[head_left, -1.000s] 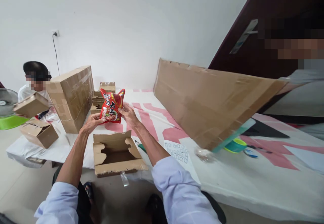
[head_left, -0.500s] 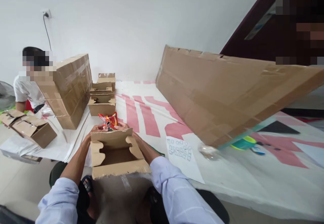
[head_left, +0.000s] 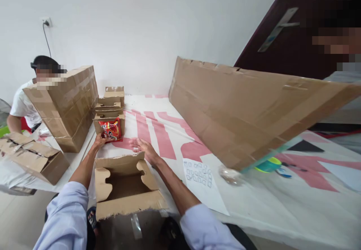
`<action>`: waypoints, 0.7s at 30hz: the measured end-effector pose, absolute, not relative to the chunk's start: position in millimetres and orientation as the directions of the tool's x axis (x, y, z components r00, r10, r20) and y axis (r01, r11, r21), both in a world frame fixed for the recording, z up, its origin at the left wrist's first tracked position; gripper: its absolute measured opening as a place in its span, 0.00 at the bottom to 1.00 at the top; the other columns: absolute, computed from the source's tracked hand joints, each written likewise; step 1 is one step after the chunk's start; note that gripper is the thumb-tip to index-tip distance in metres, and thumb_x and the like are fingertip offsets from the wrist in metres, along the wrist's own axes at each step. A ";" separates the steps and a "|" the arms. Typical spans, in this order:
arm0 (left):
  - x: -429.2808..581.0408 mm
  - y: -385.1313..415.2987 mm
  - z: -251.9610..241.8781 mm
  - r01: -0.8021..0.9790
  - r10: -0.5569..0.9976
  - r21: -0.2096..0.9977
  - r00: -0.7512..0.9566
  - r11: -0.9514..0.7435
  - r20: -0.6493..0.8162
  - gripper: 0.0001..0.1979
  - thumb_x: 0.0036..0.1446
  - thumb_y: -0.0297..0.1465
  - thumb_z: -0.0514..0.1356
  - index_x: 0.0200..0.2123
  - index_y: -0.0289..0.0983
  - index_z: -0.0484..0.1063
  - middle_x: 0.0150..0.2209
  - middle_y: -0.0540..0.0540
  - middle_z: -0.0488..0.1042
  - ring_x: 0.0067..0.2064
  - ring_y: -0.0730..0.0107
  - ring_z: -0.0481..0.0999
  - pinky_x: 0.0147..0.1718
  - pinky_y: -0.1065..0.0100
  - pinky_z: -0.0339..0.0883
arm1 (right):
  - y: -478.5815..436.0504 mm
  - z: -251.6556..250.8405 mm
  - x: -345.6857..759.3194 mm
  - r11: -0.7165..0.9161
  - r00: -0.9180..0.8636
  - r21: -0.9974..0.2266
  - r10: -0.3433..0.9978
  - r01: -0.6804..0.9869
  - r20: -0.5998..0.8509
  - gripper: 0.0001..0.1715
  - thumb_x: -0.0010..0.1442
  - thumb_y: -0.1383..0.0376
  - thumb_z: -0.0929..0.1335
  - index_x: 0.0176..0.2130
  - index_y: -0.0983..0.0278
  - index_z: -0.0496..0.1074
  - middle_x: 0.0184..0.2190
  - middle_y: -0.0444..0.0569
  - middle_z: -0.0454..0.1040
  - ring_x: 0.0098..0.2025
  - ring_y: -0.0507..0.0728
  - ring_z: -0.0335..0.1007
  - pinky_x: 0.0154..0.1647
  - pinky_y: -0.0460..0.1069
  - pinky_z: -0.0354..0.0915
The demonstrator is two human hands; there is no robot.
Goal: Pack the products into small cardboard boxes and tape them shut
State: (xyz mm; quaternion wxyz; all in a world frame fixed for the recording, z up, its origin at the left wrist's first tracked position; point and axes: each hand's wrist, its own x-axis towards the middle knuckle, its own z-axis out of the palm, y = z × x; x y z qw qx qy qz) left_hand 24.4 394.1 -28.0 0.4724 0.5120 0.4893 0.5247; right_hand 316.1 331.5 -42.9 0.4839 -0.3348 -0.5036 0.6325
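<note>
A shiny red food packet (head_left: 112, 129) with white lettering is upright in front of a small cardboard box (head_left: 98, 117) on the table. My left hand (head_left: 101, 141) grips the packet at its lower left edge; some of the fingers are hidden behind it. To the right of the packet, my right hand (head_left: 141, 145) is apart from it, fingers stretched out and holding nothing. Between my forearms, close to my body, stands an open cardboard box (head_left: 129, 201) with notched side flaps; the part of its inside that shows is bare.
More small boxes (head_left: 114, 92) line up behind. A tall taped carton (head_left: 76, 99) stands left, and a large cardboard panel (head_left: 239, 110) leans at right. A paper with drawn shapes (head_left: 207, 189) and a tape roll (head_left: 269, 164) lie at right. A co-worker (head_left: 24, 103) sits at left.
The packet has gone forward from behind the near box to the small box farther back. My right hand has let go of it and moved right. The view has shifted slightly.
</note>
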 end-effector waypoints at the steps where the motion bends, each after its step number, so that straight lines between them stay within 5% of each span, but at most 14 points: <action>1: 25.9 392.4 -31.6 0.053 0.993 0.995 -0.074 -0.083 0.087 0.31 0.33 0.36 0.82 0.41 0.34 0.78 0.35 0.43 0.82 0.42 0.55 0.81 0.44 0.60 0.74 | 318.6 -46.2 324.1 -0.015 -0.323 -0.962 0.943 -0.274 0.077 0.35 0.61 0.35 0.72 0.50 0.59 0.81 0.54 0.57 0.83 0.56 0.66 0.80 0.56 0.60 0.76; 7: 39.0 377.9 -49.8 0.386 0.948 0.921 -0.273 -0.049 0.165 0.15 0.48 0.41 0.75 0.32 0.40 0.76 0.31 0.46 0.79 0.42 0.55 0.78 0.39 0.64 0.67 | 257.1 -44.1 347.7 0.088 -0.419 -0.980 0.894 -0.179 0.157 0.39 0.63 0.32 0.69 0.55 0.57 0.82 0.56 0.57 0.82 0.60 0.70 0.77 0.65 0.65 0.69; 11: 49.4 390.8 -48.3 0.529 0.964 0.849 -0.225 -0.001 0.142 0.14 0.50 0.38 0.73 0.22 0.41 0.74 0.26 0.45 0.77 0.39 0.54 0.77 0.37 0.64 0.63 | 239.1 -28.3 348.0 0.093 -0.452 -0.979 0.876 -0.181 0.167 0.37 0.58 0.34 0.74 0.53 0.56 0.82 0.50 0.56 0.84 0.54 0.72 0.80 0.54 0.61 0.75; 16: 64.0 422.9 -26.8 0.562 0.979 0.827 -0.166 -0.008 0.122 0.09 0.52 0.35 0.71 0.25 0.39 0.78 0.30 0.40 0.81 0.46 0.50 0.79 0.40 0.65 0.65 | 231.2 -23.5 349.0 0.127 -0.336 -0.990 0.932 -0.061 0.140 0.17 0.62 0.47 0.74 0.37 0.57 0.83 0.34 0.49 0.82 0.37 0.65 0.78 0.40 0.57 0.74; 21: 69.5 413.0 13.1 0.477 0.987 0.875 -0.080 -0.086 0.141 0.12 0.52 0.39 0.72 0.32 0.35 0.83 0.29 0.41 0.82 0.40 0.56 0.81 0.37 0.67 0.68 | 239.7 -33.8 354.6 0.102 -0.181 -0.995 0.978 -0.011 0.102 0.21 0.60 0.45 0.72 0.31 0.59 0.76 0.28 0.46 0.76 0.31 0.59 0.69 0.32 0.52 0.66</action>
